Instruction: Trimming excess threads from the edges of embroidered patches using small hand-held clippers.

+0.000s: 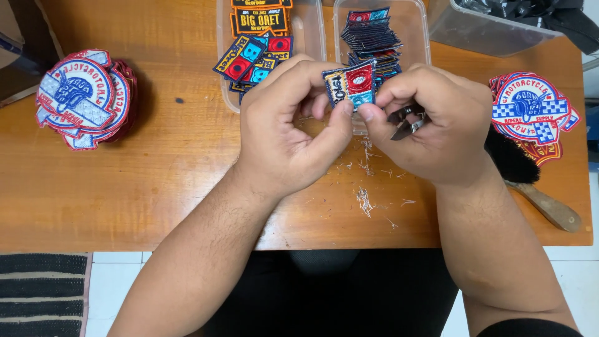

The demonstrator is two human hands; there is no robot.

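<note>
Above the wooden worktop (pixel 156 187), the left hand (pixel 284 125) and right hand (pixel 437 125) pinch a small embroidered patch (pixel 350 84) between thumbs and fingers; the right hand also grips small snips (pixel 405 122). Thread clippings (pixel 365 200) lie beneath, clear tubs (pixel 321 37) of patches beyond.

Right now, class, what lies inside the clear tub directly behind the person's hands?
The clear tub holds a leaning stack of small embroidered patches, seen mostly edge-on. The lower stack and the tub's near end are hidden behind the held patch and both hands.
</note>
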